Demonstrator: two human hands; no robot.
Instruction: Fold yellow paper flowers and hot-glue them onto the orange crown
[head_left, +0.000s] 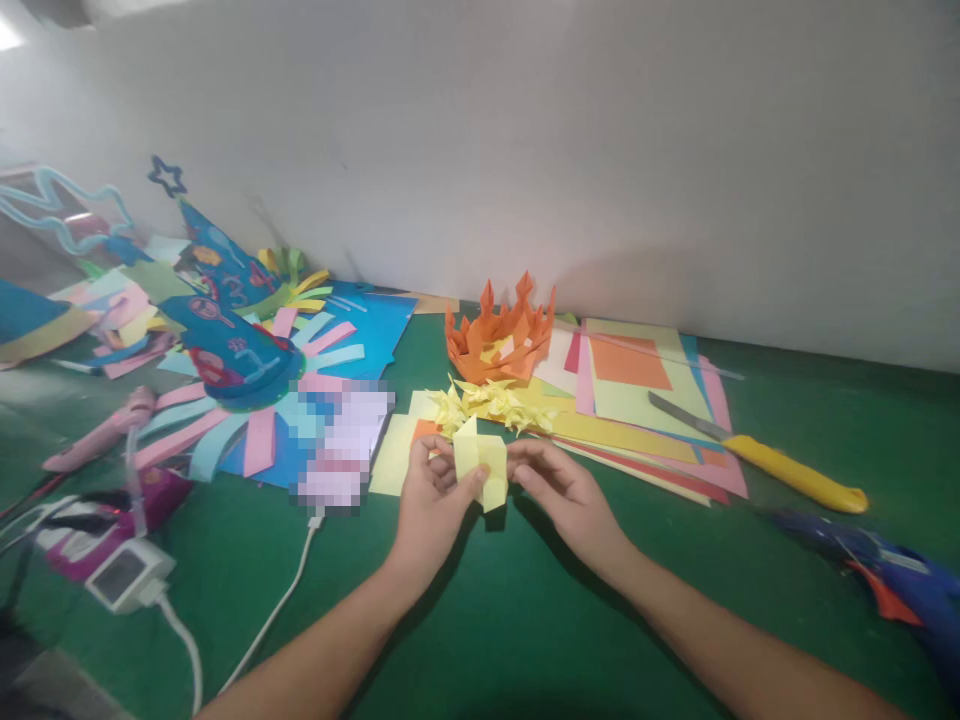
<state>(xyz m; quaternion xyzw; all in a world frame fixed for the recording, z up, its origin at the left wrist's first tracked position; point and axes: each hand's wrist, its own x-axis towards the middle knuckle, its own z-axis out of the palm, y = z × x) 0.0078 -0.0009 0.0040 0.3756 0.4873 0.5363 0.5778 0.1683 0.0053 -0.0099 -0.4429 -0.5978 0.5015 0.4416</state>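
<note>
1. Folded pale-yellow paper point(480, 465): held just above the green table mat point(525, 620), near the middle of the view, between both hands. It has creased panels, partly opened.
2. Left hand point(431, 500): fingers curled, with the thumb pressed to the paper's left face in a pinch.
3. Right hand point(562, 490): fingers loosely bent, with the thumb and fingertips nipping the paper's right edge.

Positions below are taken from the held paper.

4. Pile of small yellow folded pieces point(491, 400): 12 o'clock, near, lying on flat yellow sheets.
5. Orange paper crown point(501, 330): 12 o'clock, beyond the pile. It is spiked and stands upright near the wall.
6. Stack of coloured paper sheets point(645, 400): 2 o'clock, fanned out, with cream, orange, pink, blue and red showing.
7. Yellow-handled knife point(795, 475): 3 o'clock, with its blade resting on the stack's edge.
8. Blue glue gun point(892, 580): 4 o'clock, well apart, lying on the mat.
9. Blue cone hat point(225, 330): 10 o'clock, tipped over on pink and blue paper strips. A numeral "3" is legible on it, and the other markings are too small to read.
10. Pink glue gun point(105, 430): 9 o'clock, far left.
11. White charger block point(127, 575): 8 o'clock, with a white cable point(277, 600) running across the mat. No brand is readable.
</note>
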